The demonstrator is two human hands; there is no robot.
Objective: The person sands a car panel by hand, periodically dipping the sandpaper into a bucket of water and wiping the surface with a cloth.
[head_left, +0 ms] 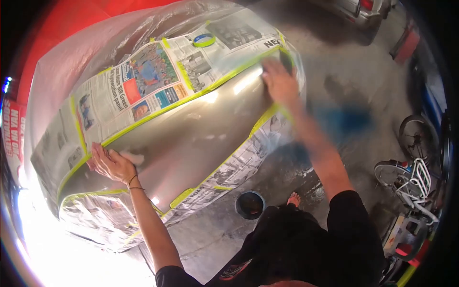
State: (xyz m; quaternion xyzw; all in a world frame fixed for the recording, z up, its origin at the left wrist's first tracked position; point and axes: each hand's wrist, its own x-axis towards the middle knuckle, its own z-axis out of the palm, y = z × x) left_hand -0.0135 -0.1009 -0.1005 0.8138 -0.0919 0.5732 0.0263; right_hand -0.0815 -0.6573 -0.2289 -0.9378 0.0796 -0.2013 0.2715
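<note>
A long, shiny grey-beige car body panel (191,136) lies bare in front of me, framed by yellow-green masking tape (158,116) and newspaper (103,93). My left hand (114,164) rests flat on the panel's left end, fingers stretched out, with a pale whitish patch beside the thumb. Over the far right end, close to the taped edge, is my right hand (279,83). Motion smears its fingers, and I cannot tell whether anything is under them. A roll of yellow-green tape (204,40) lies on the newspaper above the panel.
Clear plastic sheeting (62,62) drapes over the car behind the newspaper. A dark bucket (250,204) stands on the concrete floor by my bare foot (294,199). To the right are a white bicycle frame (420,174) and wheels; another vehicle (358,12) is parked at the top.
</note>
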